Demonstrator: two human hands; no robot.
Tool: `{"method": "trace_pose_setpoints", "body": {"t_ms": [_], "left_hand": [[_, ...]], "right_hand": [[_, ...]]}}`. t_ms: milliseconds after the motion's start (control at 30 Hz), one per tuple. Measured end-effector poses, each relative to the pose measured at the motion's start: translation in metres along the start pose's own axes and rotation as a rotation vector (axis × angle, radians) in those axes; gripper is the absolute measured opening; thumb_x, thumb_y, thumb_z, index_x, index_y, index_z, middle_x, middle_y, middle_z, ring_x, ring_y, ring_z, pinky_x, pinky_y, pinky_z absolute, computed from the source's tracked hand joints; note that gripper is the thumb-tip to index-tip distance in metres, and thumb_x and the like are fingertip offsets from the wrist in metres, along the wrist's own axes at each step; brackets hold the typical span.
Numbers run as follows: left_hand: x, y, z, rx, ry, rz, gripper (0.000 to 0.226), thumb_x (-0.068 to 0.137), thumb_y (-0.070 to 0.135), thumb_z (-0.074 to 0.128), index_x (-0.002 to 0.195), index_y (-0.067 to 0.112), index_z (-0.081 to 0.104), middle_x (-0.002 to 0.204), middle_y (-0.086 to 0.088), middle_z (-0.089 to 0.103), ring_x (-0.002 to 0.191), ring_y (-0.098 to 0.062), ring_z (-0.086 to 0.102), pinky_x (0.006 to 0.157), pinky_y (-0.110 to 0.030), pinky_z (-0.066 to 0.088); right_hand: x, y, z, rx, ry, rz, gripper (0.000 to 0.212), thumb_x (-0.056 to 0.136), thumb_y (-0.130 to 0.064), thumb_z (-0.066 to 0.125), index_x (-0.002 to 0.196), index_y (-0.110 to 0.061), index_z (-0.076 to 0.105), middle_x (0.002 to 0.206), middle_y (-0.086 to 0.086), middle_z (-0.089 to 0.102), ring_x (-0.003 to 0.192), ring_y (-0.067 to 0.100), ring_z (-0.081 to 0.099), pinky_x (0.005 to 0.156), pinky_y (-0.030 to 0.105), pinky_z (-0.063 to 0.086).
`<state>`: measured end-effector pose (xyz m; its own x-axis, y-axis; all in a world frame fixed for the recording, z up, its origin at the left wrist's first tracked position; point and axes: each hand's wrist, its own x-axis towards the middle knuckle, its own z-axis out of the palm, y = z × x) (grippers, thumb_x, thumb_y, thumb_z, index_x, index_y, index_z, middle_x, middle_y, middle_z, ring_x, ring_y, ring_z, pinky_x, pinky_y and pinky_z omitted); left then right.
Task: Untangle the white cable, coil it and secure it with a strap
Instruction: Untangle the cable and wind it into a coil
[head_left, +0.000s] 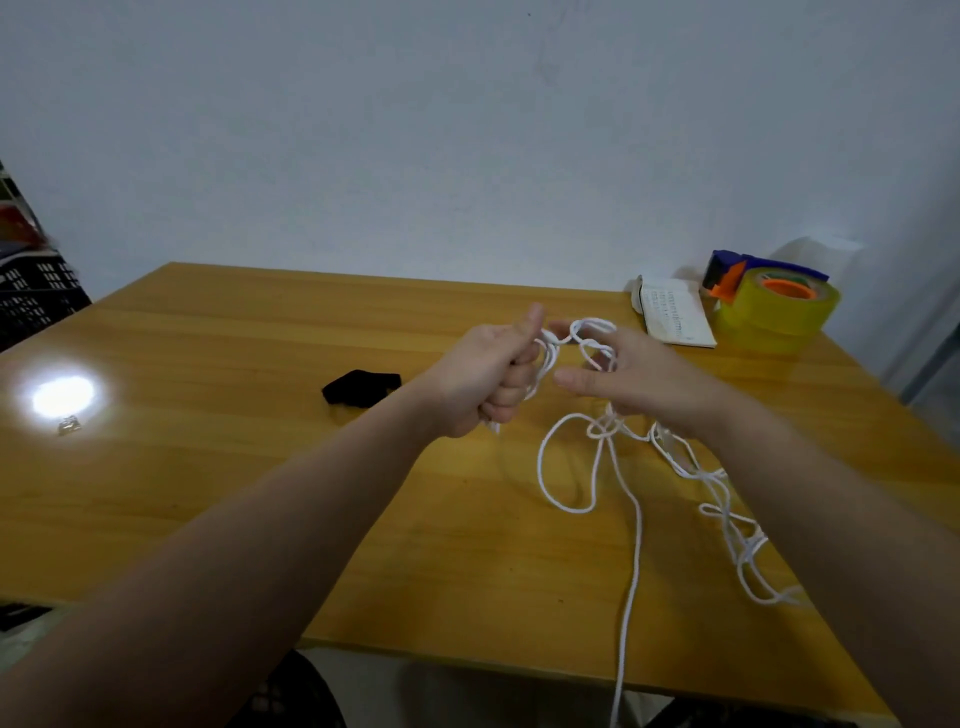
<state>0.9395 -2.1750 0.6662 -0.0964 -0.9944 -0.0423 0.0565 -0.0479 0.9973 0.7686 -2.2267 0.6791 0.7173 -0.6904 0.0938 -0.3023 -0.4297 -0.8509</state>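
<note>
Our left hand (488, 374) is clenched on a bunch of the white cable (636, 519), thumb up. Our right hand (639, 374) has its fingers spread with loops threaded over them, above the table's (208, 467) middle. The rest trails tangled toward the right edge, with one strand over the near edge. Risk: pulling the hands apart likely cinches the knot (605, 428) under the right hand, and the hanging strand may drag slack off. The black strap (361, 387) lies left of the hands, untouched.

Table (260, 493): yellow wood, filling the middle of the frame, glare at left.
Centre-left: black strap (361, 387) lies alone.
Right: white cable (605, 428) sprawls in loose loops, one strand running over the near edge.
Upper right: booklet (675, 317), yellow tape rolls (779, 317) just beside it.
</note>
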Motion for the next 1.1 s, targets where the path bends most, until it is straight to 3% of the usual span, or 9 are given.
{"method": "trace_pose_setpoints", "body": {"t_ms": [133, 333, 433, 533, 667, 733, 833, 967, 1100], "left_hand": [[0.003, -0.002, 0.015, -0.207, 0.029, -0.013, 0.052, 0.093, 0.059, 0.03, 0.058, 0.02, 0.029, 0.041, 0.007, 0.025, 0.032, -0.005, 0.018, 0.036, -0.015, 0.018], [0.005, 0.002, 0.008, -0.031, 0.222, 0.111, 0.046, 0.091, 0.047, 0.051, 0.06, 0.016, 0.038, 0.043, 0.007, 0.028, 0.037, -0.011, 0.032, 0.051, -0.025, 0.043], [0.006, 0.003, 0.005, -0.056, 0.258, 0.08, 0.044, 0.088, 0.043, 0.059, 0.06, 0.014, 0.041, 0.041, 0.007, 0.03, 0.038, -0.011, 0.035, 0.052, -0.026, 0.047], [0.009, 0.006, -0.002, -0.123, 0.306, 0.017, 0.041, 0.087, 0.039, 0.064, 0.062, 0.012, 0.045, 0.042, 0.005, 0.033, 0.033, -0.01, 0.036, 0.048, -0.027, 0.041], [0.014, 0.01, -0.004, -0.253, 0.363, -0.042, 0.036, 0.087, 0.035, 0.064, 0.065, 0.01, 0.05, 0.042, 0.004, 0.032, 0.028, -0.009, 0.033, 0.042, -0.022, 0.033], [0.014, 0.01, -0.005, -0.363, 0.296, -0.075, 0.039, 0.09, 0.037, 0.06, 0.062, 0.014, 0.045, 0.041, 0.007, 0.024, 0.028, -0.005, 0.024, 0.034, -0.018, 0.025], [0.009, 0.012, -0.006, -0.26, 0.126, -0.135, 0.044, 0.094, 0.043, 0.051, 0.06, 0.019, 0.038, 0.044, 0.009, 0.02, 0.031, -0.003, 0.016, 0.032, -0.016, 0.016], [0.005, 0.012, -0.014, -0.015, 0.118, -0.132, 0.046, 0.09, 0.048, 0.054, 0.058, 0.02, 0.036, 0.047, 0.008, 0.019, 0.036, -0.006, 0.015, 0.034, -0.015, 0.015], [-0.001, -0.004, -0.024, 0.112, 0.141, -0.12, 0.047, 0.086, 0.049, 0.06, 0.057, 0.024, 0.032, 0.051, 0.008, 0.019, 0.042, -0.008, 0.013, 0.04, -0.019, 0.011]], "right_hand": [[0.005, 0.001, 0.025, 0.256, 0.03, -0.039, 0.024, 0.081, -0.018, 0.068, 0.099, -0.003, 0.064, 0.09, 0.013, 0.068, 0.088, 0.021, 0.067, 0.089, 0.036, 0.054], [0.013, 0.005, 0.032, 0.202, 0.364, 0.031, 0.028, 0.09, -0.025, 0.06, 0.092, 0.003, 0.06, 0.08, 0.032, 0.058, 0.074, 0.04, 0.062, 0.074, 0.052, 0.056], [0.012, 0.002, 0.033, 0.151, 0.392, 0.049, 0.015, 0.087, -0.009, 0.056, 0.077, 0.001, 0.052, 0.067, 0.016, 0.045, 0.063, 0.026, 0.05, 0.06, 0.04, 0.048], [0.01, -0.001, 0.036, 0.028, 0.226, 0.07, 0.029, 0.08, 0.005, 0.055, 0.066, -0.014, 0.038, 0.06, 0.003, 0.035, 0.054, 0.014, 0.035, 0.055, 0.029, 0.033], [0.008, -0.001, 0.041, -0.091, 0.058, 0.099, 0.021, 0.083, 0.002, 0.052, 0.084, -0.015, 0.041, 0.078, 0.007, 0.045, 0.067, 0.017, 0.047, 0.055, 0.027, 0.045], [0.007, 0.003, 0.036, 0.018, -0.003, 0.089, 0.023, 0.086, 0.001, 0.051, 0.093, -0.02, 0.043, 0.09, 0.01, 0.053, 0.074, 0.022, 0.057, 0.056, 0.03, 0.052], [0.001, 0.007, 0.026, 0.215, -0.051, 0.068, 0.028, 0.091, -0.001, 0.053, 0.114, -0.016, 0.047, 0.084, 0.006, 0.06, 0.051, 0.015, 0.05, 0.044, 0.027, 0.042], [-0.002, 0.012, 0.011, 0.181, 0.022, 0.035, 0.012, 0.089, -0.012, 0.06, 0.099, -0.008, 0.066, 0.072, -0.007, 0.066, 0.042, 0.002, 0.044, 0.041, 0.012, 0.033], [0.003, 0.015, -0.005, 0.025, 0.375, 0.022, 0.026, 0.094, -0.025, 0.054, 0.074, -0.015, 0.066, 0.051, -0.014, 0.055, 0.042, 0.001, 0.039, 0.043, 0.014, 0.03]]}}
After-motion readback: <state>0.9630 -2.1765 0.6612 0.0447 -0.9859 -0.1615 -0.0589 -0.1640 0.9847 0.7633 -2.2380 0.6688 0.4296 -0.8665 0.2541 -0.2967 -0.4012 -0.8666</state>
